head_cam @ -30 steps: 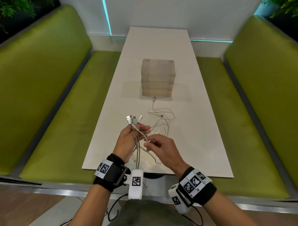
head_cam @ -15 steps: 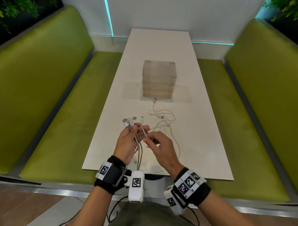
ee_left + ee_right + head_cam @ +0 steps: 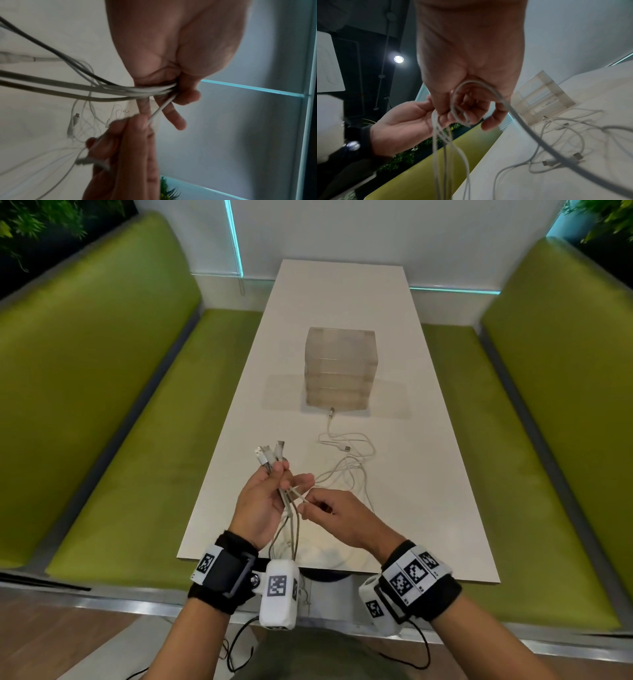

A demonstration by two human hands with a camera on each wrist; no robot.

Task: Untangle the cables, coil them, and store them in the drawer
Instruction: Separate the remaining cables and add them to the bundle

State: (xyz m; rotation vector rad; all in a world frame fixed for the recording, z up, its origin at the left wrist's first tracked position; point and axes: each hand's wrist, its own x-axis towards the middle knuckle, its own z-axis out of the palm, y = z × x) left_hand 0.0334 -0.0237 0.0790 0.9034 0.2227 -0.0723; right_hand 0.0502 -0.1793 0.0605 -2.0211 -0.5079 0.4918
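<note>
My left hand [image 3: 260,501] is gripping a bunch of cables [image 3: 291,508] above the table's [image 3: 428,474] near edge, plugs sticking up. My right hand [image 3: 337,517] pinches one strand beside it. More cable [image 3: 346,453] is sprawled toward the see-through drawer box [image 3: 340,369]; can't tell what's inside.

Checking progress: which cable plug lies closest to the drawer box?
The plug touching the drawer box's front base; the other loose plug lies nearer the person.

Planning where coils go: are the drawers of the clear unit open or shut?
Shut: the drawer unit's fronts sit flush in the head view, none pulled out.
</note>
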